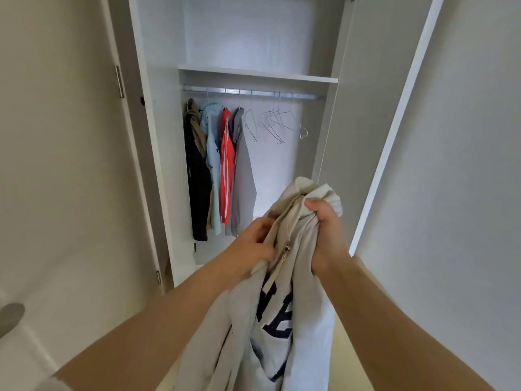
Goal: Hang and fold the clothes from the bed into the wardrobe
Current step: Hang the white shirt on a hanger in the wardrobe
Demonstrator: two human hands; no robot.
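Note:
I hold a light grey zip hoodie (pixel 296 314) with dark letters in front of the open wardrobe (pixel 253 74). My right hand (pixel 327 232) grips a bunch of its fabric near the hood. My left hand (pixel 253 241) pinches the edge beside the zipper. The rest of the hoodie hangs down between my forearms. On the wardrobe rail (pixel 253 93) hang several garments: a dark jacket (pixel 198 176), a light blue one (pixel 212 165), a red one with white stripes (pixel 227 167) and a grey one (pixel 244 170). Several empty wire hangers (pixel 277 122) hang to their right.
A white shelf (pixel 258 74) runs above the rail. The left wardrobe door (pixel 70 165) and the right door (pixel 451 136) stand open on either side. A round grey knob (pixel 11 316) shows at the lower left.

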